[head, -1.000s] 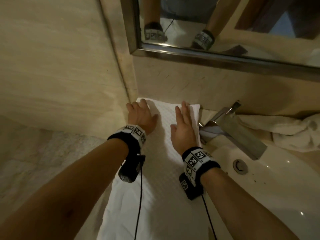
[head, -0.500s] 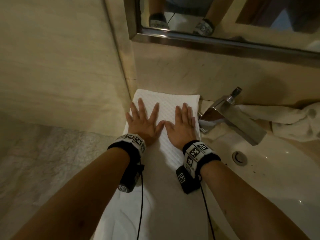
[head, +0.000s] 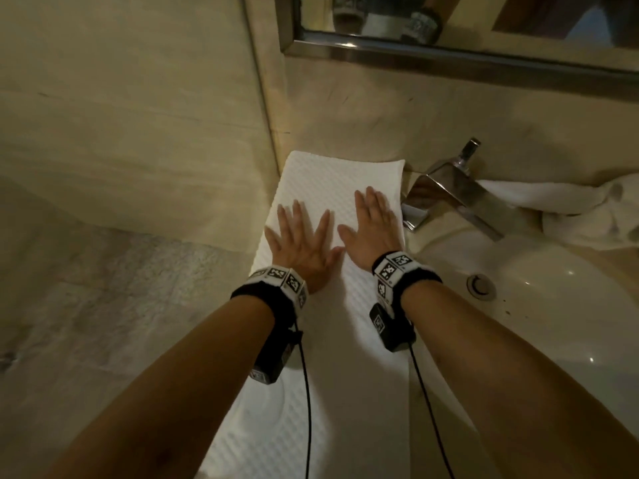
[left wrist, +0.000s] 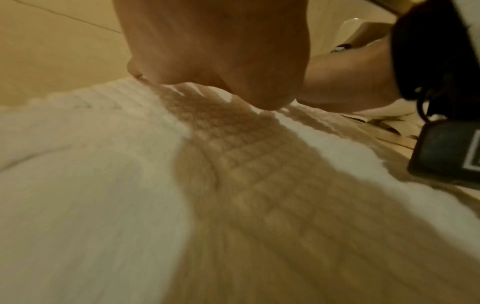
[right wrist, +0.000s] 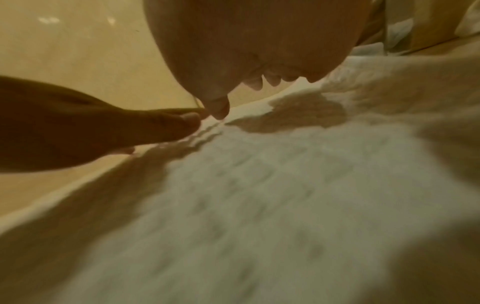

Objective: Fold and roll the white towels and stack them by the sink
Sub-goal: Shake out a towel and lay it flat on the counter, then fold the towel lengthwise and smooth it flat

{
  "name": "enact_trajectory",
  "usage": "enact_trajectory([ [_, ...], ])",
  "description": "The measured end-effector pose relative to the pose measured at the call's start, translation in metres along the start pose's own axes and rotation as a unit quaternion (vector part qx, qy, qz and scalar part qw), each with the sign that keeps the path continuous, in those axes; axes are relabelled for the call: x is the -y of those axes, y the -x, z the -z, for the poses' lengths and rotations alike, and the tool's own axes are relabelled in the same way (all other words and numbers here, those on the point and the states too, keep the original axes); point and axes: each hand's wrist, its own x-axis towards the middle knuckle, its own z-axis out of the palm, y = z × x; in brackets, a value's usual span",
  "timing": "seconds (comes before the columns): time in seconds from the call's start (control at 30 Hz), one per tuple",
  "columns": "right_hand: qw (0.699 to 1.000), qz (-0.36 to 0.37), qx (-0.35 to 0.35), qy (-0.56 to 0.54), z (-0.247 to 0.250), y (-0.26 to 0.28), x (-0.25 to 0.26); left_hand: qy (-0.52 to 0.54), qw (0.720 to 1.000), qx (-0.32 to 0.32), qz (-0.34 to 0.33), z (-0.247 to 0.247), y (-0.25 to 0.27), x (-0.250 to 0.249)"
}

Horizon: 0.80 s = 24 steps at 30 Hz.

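A white waffle-weave towel (head: 332,181) lies folded into a long strip on the counter left of the sink (head: 539,326), its far end against the back wall. Both hands lie flat on it, side by side, fingers straight. My left hand (head: 301,236) has its fingers spread near the strip's left edge. My right hand (head: 371,226) presses beside the right edge, fingers together. The left wrist view shows the palm (left wrist: 215,51) on the towel (left wrist: 91,185); in the right wrist view the right hand (right wrist: 259,47) sits on the blurred towel (right wrist: 259,205).
A chrome faucet (head: 453,198) stands just right of the towel's far end. Another crumpled white towel (head: 570,209) lies behind the basin at the right. A mirror (head: 466,25) hangs above. The wall corner (head: 266,115) bounds the strip on the left.
Both hands have slid back toward me along the towel, from its far end to farther down the strip, smoothing it flat. More of the far end now shows.
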Motion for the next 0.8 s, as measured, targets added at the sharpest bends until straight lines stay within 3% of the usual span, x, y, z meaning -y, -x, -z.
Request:
enact_trajectory([
  [0.17, 0.995, -0.080, 0.052, -0.022, -0.016, 0.063, 0.023, 0.016, 0.996, 0.076, 0.047, -0.003, 0.040, -0.004],
  [0.37, 0.993, -0.080, 0.092, -0.003, -0.037, 0.119, 0.024, 0.097, 0.977, 0.104, 0.156, -0.002, 0.074, 0.007],
  [0.8, 0.993, -0.043, 0.106, -0.022, -0.048, 0.128, 0.012, 0.091, 0.984, 0.087, 0.128, -0.013, 0.078, 0.021],
])
